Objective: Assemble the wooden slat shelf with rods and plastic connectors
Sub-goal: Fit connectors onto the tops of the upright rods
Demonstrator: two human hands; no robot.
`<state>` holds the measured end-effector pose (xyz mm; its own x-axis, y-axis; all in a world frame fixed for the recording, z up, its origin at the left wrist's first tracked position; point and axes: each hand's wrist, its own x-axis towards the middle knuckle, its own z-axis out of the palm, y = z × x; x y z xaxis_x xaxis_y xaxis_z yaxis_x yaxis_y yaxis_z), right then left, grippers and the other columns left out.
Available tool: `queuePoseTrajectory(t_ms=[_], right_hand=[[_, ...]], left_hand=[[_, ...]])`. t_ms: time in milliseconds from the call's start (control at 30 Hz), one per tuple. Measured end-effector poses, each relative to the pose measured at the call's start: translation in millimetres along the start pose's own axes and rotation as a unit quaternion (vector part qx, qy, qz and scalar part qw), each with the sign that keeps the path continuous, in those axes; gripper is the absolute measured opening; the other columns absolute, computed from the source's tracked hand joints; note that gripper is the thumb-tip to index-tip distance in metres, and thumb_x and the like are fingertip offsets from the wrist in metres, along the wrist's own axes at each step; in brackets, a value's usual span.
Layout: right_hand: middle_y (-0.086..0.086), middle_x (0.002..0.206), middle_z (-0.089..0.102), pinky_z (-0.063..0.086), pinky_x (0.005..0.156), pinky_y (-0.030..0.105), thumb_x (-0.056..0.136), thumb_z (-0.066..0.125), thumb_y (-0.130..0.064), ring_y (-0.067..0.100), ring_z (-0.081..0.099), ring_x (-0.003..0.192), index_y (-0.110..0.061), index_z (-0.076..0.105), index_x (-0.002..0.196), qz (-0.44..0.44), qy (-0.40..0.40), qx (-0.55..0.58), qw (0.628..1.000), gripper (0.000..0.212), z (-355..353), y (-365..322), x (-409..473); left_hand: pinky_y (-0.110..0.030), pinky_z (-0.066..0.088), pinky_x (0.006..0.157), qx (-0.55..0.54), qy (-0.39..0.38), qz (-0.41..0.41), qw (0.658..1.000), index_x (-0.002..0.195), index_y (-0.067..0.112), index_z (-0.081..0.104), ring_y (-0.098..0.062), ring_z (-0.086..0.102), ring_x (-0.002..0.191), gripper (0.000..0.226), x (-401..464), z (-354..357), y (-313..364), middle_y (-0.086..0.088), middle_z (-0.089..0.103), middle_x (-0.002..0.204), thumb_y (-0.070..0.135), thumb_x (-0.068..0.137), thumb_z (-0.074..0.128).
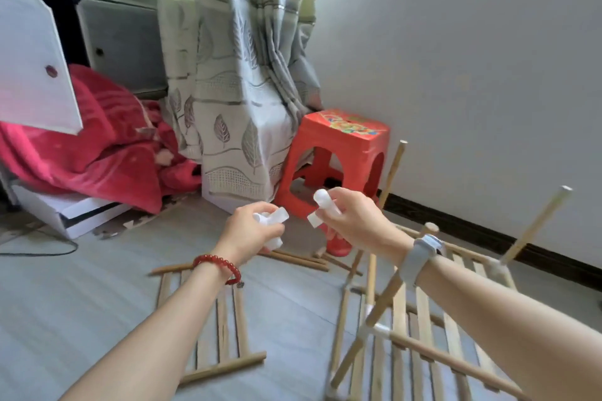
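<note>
My left hand (250, 231) grips white plastic connectors (273, 220), held up above the floor. My right hand (351, 218) grips another white plastic connector (322, 205) a short way to the right, apart from the left one. Below on the floor lies a loose wooden slat panel (221, 312). To the right stands the partly built shelf (423, 319): slat panels joined by white connectors, with several rods sticking up, one ending at the far right (534, 228). Loose rods (303, 259) lie on the floor beyond my hands.
A red plastic stool (338, 159) stands by the wall behind my hands. A patterned curtain (241, 75) hangs to its left. A pink blanket (97, 146) is heaped over white boards at the left, under an open cabinet door (32, 65).
</note>
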<state>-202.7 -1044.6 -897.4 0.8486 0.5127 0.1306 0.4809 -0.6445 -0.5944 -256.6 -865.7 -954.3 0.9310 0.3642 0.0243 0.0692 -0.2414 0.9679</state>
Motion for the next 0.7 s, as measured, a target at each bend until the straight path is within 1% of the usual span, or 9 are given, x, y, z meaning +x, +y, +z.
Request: queuePoseTrajectory(t_ms=[100, 200, 267, 333, 433, 500, 567, 700], right_hand=[[-0.009, 0.076, 0.063, 0.040, 0.048, 0.008, 0.092, 0.057, -0.028, -0.004, 0.059, 0.051, -0.024, 0.060, 0.115, -0.023, 0.038, -0.019, 0.999, 0.023, -62.7, 5.9, -23.4], [-0.006, 0.080, 0.062, 0.044, 0.057, 0.016, 0.092, 0.057, -0.024, -0.001, 0.054, 0.055, -0.023, 0.058, 0.117, -0.006, 0.052, -0.012, 0.999, 0.025, -109.5, 30.4, -45.2], [-0.006, 0.086, 0.061, 0.043, 0.061, 0.017, 0.092, 0.058, -0.021, -0.003, 0.054, 0.059, -0.022, 0.055, 0.116, 0.013, 0.044, -0.015, 0.999, 0.025, -129.3, 48.6, -56.2], [-0.003, 0.092, 0.061, 0.044, 0.062, 0.016, 0.091, 0.060, -0.019, -0.001, 0.056, 0.066, -0.024, 0.053, 0.114, 0.023, 0.030, -0.030, 0.999, 0.024, -138.6, 62.9, -66.3], [0.000, 0.102, 0.060, 0.047, 0.066, 0.015, 0.091, 0.060, -0.017, 0.008, 0.060, 0.081, -0.025, 0.054, 0.115, 0.024, 0.033, -0.026, 0.999, 0.026, -144.2, 71.8, -76.0], [0.001, 0.109, 0.059, 0.045, 0.067, 0.011, 0.091, 0.059, -0.015, 0.008, 0.058, 0.089, -0.025, 0.054, 0.115, 0.006, 0.034, -0.029, 0.999, 0.026, -145.7, 73.6, -79.1], [0.001, 0.116, 0.059, 0.042, 0.071, 0.008, 0.091, 0.060, -0.015, 0.008, 0.054, 0.097, -0.025, 0.054, 0.117, -0.018, 0.033, -0.057, 0.998, 0.029, -145.5, 73.2, -81.6], [0.003, 0.120, 0.059, 0.039, 0.076, 0.009, 0.091, 0.061, -0.016, 0.013, 0.056, 0.103, -0.021, 0.055, 0.123, -0.052, 0.037, -0.081, 0.995, 0.033, -141.4, 69.7, -84.0]], left_hand=[[-0.032, 0.058, 0.061, -0.013, -0.043, 0.015, 0.999, 0.088, 0.022, 0.067, -0.022, 0.065, 0.075, 0.017, -11.2, 37.8, 39.1, -0.004, 0.063, 0.089, 0.013, 0.074, 0.069], [-0.038, 0.060, 0.067, -0.016, -0.076, 0.026, 0.997, 0.094, 0.020, 0.068, -0.024, 0.067, 0.078, 0.021, -23.4, 75.0, 61.3, -0.005, 0.064, 0.092, 0.013, 0.074, 0.069], [-0.038, 0.060, 0.069, -0.009, -0.088, 0.035, 0.995, 0.096, 0.019, 0.068, -0.022, 0.066, 0.080, 0.021, -31.8, 93.2, 73.9, -0.006, 0.063, 0.095, 0.010, 0.077, 0.068], [-0.037, 0.060, 0.069, -0.006, -0.092, 0.036, 0.995, 0.097, 0.019, 0.067, -0.021, 0.065, 0.082, 0.021, -37.5, 105.2, 83.7, -0.004, 0.062, 0.095, 0.009, 0.079, 0.068], [-0.036, 0.060, 0.069, 0.002, -0.101, 0.041, 0.994, 0.098, 0.021, 0.065, -0.019, 0.064, 0.082, 0.021, -44.9, 115.3, 95.4, -0.001, 0.059, 0.094, 0.009, 0.081, 0.067], [-0.036, 0.060, 0.070, 0.008, -0.102, 0.041, 0.994, 0.096, 0.022, 0.064, -0.018, 0.064, 0.081, 0.021, -46.8, 118.0, 100.6, -0.001, 0.060, 0.093, 0.009, 0.080, 0.067], [-0.037, 0.059, 0.072, 0.017, -0.098, 0.048, 0.994, 0.091, 0.024, 0.064, -0.017, 0.064, 0.080, 0.019, -48.4, 119.6, 104.4, -0.001, 0.061, 0.091, 0.008, 0.080, 0.067], [-0.040, 0.059, 0.074, 0.021, -0.088, 0.058, 0.994, 0.086, 0.026, 0.063, -0.017, 0.063, 0.080, 0.019, -48.1, 120.1, 111.2, -0.001, 0.060, 0.090, 0.008, 0.080, 0.067]])
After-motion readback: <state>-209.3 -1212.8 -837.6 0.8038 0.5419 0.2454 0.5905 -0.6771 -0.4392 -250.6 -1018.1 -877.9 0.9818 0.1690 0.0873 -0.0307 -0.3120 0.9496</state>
